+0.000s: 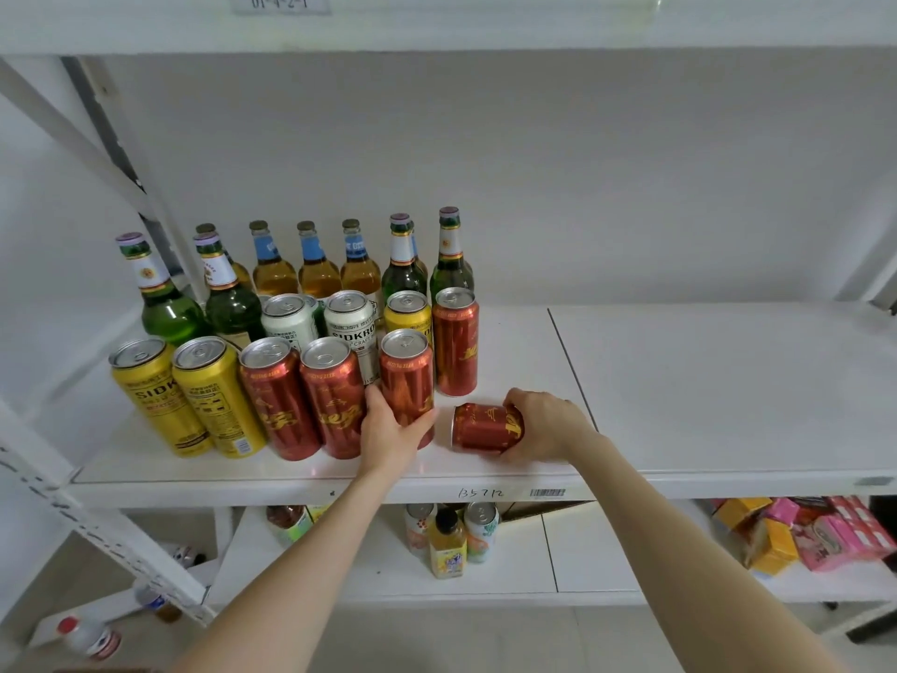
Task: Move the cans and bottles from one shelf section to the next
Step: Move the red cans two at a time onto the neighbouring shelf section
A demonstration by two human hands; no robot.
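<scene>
We see a red can with gold letters, upright at the front of the left part of the shelf; the left hand curls its fingers round its lower half. The right hand grips a second red can (this one lies on its side) near the seam. Around them stand yellow cans, white cans, green bottles and clear bottles holding amber drink.

The front cans hide the rear bottles' lower halves.
</scene>
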